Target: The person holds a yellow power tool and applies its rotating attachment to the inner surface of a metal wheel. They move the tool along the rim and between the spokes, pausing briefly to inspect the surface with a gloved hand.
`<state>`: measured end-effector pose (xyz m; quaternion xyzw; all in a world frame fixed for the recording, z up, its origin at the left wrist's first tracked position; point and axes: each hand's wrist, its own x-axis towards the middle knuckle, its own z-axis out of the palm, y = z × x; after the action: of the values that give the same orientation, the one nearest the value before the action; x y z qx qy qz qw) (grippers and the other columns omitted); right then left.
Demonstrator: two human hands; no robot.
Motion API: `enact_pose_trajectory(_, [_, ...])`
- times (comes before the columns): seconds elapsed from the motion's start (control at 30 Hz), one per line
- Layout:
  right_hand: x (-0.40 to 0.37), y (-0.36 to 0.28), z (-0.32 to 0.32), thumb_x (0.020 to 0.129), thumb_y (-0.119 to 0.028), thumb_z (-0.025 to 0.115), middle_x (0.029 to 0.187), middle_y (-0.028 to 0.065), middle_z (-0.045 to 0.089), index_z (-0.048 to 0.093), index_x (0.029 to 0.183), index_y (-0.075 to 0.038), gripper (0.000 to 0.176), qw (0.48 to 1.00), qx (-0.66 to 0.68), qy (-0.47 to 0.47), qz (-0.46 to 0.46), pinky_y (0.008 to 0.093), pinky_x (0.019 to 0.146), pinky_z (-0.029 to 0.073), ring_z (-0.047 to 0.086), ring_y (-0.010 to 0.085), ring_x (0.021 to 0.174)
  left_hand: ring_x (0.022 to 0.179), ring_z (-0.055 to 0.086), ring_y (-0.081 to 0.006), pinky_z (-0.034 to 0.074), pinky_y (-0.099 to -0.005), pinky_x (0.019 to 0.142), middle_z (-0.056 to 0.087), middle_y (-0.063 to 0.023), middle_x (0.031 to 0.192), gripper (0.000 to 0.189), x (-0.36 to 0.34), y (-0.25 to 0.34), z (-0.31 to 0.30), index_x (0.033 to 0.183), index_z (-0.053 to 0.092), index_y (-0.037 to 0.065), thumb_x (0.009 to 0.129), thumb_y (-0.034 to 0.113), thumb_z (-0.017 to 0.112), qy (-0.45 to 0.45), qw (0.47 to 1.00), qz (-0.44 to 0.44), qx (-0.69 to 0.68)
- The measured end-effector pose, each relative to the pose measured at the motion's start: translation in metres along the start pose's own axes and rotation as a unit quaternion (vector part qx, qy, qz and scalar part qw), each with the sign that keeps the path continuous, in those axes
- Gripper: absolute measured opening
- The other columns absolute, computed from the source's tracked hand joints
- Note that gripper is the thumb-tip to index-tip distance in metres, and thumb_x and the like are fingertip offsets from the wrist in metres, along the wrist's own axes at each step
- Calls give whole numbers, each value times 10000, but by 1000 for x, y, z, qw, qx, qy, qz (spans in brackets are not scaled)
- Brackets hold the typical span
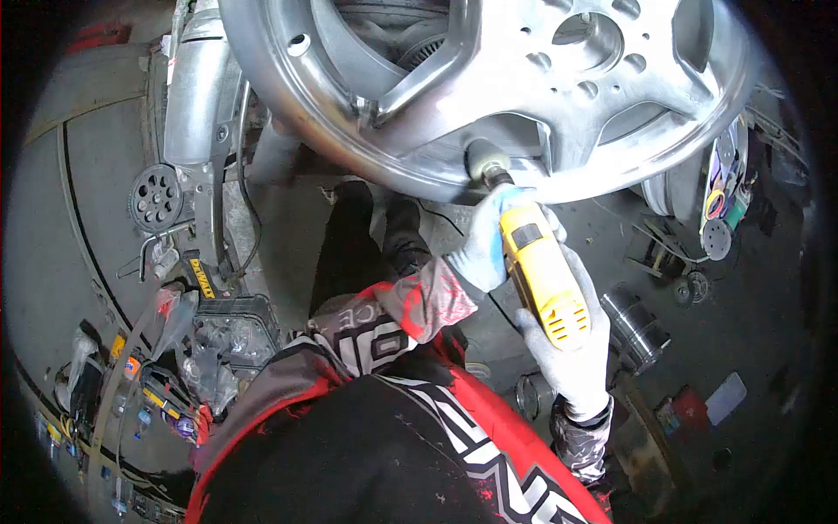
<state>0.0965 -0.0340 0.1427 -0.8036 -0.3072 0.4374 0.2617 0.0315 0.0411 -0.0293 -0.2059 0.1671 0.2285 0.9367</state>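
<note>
A yellow power tool (550, 284) points up toward a silver alloy wheel (436, 113) that fills the top of the view. The round tip (485, 159) of the tool is at the wheel's lower rim and seems to touch it. My gloved left hand (489, 244) is wrapped round the front of the tool, close below its chuck. At the rear of the body, my gloved right hand (572, 349) grips the tool, its fingers partly hidden behind it. A dark cord (502, 310) shows behind the tool.
At the left stands a grey metal machine (196, 105) with a perforated disc (157, 198). A black case (236, 319) and plastic bags lie below it. On the right are a metal cylinder (635, 327), a disc-topped stand (717, 236) and a worn board (646, 437).
</note>
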Motion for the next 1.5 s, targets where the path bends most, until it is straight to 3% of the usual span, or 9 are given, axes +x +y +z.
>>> enact_pose_trajectory(0.23, [-1,0,-7,811,23,748,1251,182,681,417,1494,54,760,999,12,44,24,334,953,540,678,200,1095,827,677,-385,565,-494,833,682,-186,816,437,25,-25,-4,916,648,15,943,430,514,-1,998,-61,-22])
enact_pose_trajectory(0.5, [8,-17,9,822,-105,786,1167,225,714,413,1495,50,785,999,-28,-34,-27,332,889,572,727,220,1027,961,685,-392,562,-524,893,682,-187,923,329,-20,20,5,1025,631,9,996,315,515,-28,995,77,57])
enact_pose_trajectory(0.63, [3,-8,9,827,-118,781,1156,229,715,413,1495,42,779,1000,-17,-12,-18,341,875,579,737,239,1011,898,692,-393,566,-520,882,688,-193,887,320,-13,13,5,980,637,8,986,311,534,9,999,26,37])
enact_pose_trajectory(0.73, [-6,-9,3,806,39,748,1374,188,611,386,1514,50,795,997,13,-12,74,350,1056,483,619,212,1226,823,692,-399,562,-499,868,688,-204,819,338,4,-3,3,872,644,-8,934,317,574,43,998,-38,26])
enact_pose_trajectory(1.03, [-19,-6,33,818,-25,754,1265,187,669,381,1517,34,794,987,-54,129,79,337,961,537,691,225,1100,901,655,-404,515,-487,914,681,-233,822,505,20,-13,-8,832,689,-36,910,429,507,-33,985,-159,49])
enact_pose_trajectory(1.1, [-18,3,46,803,-170,836,1191,271,674,459,1451,46,780,978,-114,175,10,396,806,609,751,343,964,941,628,-403,504,-478,904,675,-236,824,537,14,-5,-4,831,685,-29,901,465,487,-46,982,-169,67])
enact_pose_trajectory(1.2, [-18,-11,51,822,-96,778,1246,244,674,387,1491,79,795,977,-142,150,45,353,929,558,716,261,1081,959,617,-408,501,-489,881,664,-223,808,525,14,1,-2,803,667,-3,879,488,495,-53,981,-172,70])
enact_pose_trajectory(1.43, [-18,-29,56,810,-150,804,1219,280,665,429,1468,67,788,957,-224,126,131,390,882,586,736,363,1013,937,603,-388,498,-488,846,654,-198,781,539,13,-2,-6,759,648,27,834,543,508,-83,982,-159,66])
enact_pose_trajectory(1.5, [-16,-30,57,810,-153,806,1208,276,669,431,1468,66,788,956,-233,122,133,393,877,587,734,367,1013,966,618,-420,506,-497,904,678,-243,841,576,16,-2,-13,848,670,-37,907,497,463,-130,979,-154,11])
